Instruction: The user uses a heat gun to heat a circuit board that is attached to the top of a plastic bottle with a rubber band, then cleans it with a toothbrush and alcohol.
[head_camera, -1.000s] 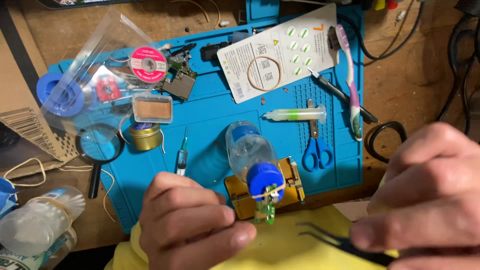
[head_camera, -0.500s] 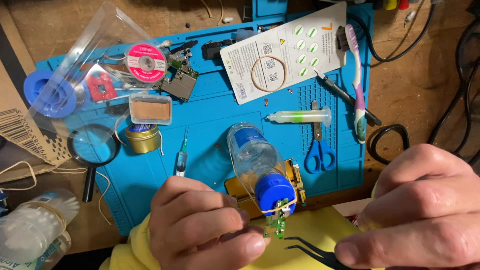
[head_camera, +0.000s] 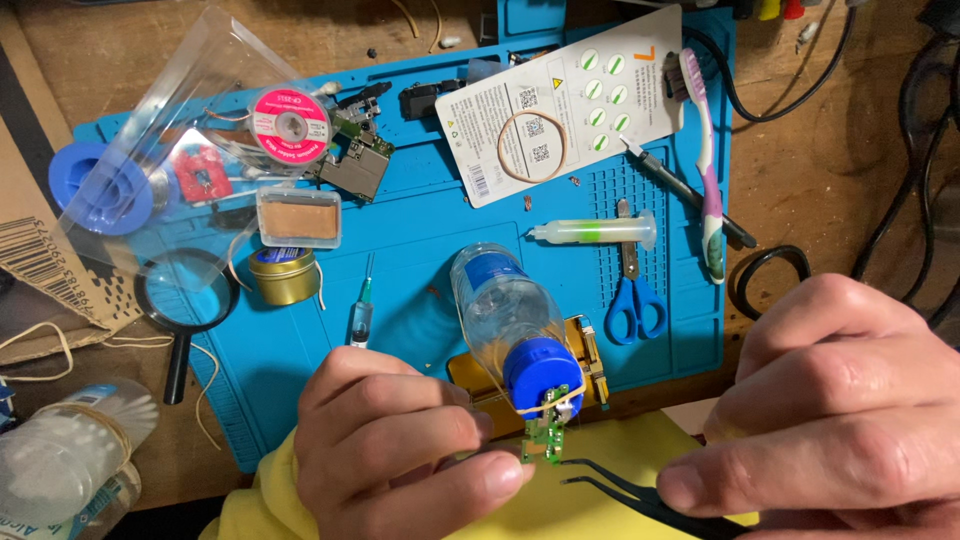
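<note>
**Tweezers at a small board over a crowded blue mat**

A worn wooden bench (head_camera: 850, 180) carries a blue work mat (head_camera: 420, 240) strewn with repair bits, and a yellow cloth (head_camera: 560, 480) lies at its near edge. The left hand (head_camera: 400, 450) is curled, thumb and fingers pressed together, its thumb tip just beside a small green circuit board (head_camera: 545, 432). That board is strapped by a rubber band to the blue cap of a clear plastic bottle (head_camera: 510, 320) lying on its side over a yellow holder. The right hand (head_camera: 840, 410) pinches black tweezers (head_camera: 625, 490), whose tips stand slightly apart just below and right of the board, not touching it.

To my eye the work is at the approach: steadying the board before the tweezers take hold of something on it. The next move would call for a fine, steady closing of the tips on the lower edge.

Further out lie blue scissors (head_camera: 635, 300), a syringe of paste (head_camera: 595, 233), a purple toothbrush (head_camera: 705, 170), a printed card (head_camera: 570, 95) with a loose rubber band on it, a magnifying glass (head_camera: 185, 300), a brass tin (head_camera: 285, 275) and a pink spool (head_camera: 288, 127).
</note>
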